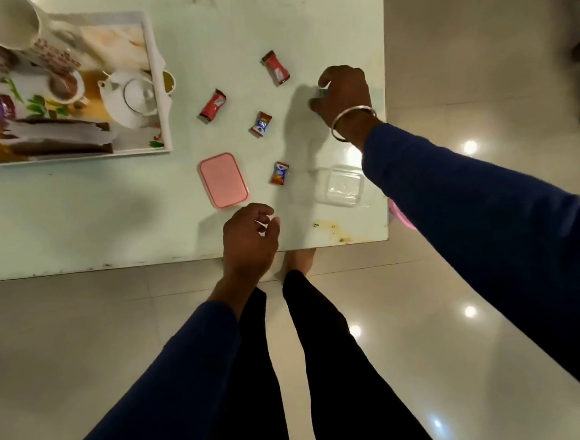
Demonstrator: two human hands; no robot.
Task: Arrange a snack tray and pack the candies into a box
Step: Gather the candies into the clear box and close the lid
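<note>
Beyond the clear box [343,186], our right hand [341,94] pinches a candy [323,92]; the box lies nearer us, our left hand [248,238] loosely curled, holding nothing.

- Right hand [341,96]: pinches a small candy [323,92] above the counter [75,217]
- Left hand [248,238]: loosely curled, holds nothing, near the pink lid [223,179]
- Clear box [343,186]: open, beside the right sleeve [469,200]
- Four wrapped candies lie loose between tray [161,91] and box
</note>
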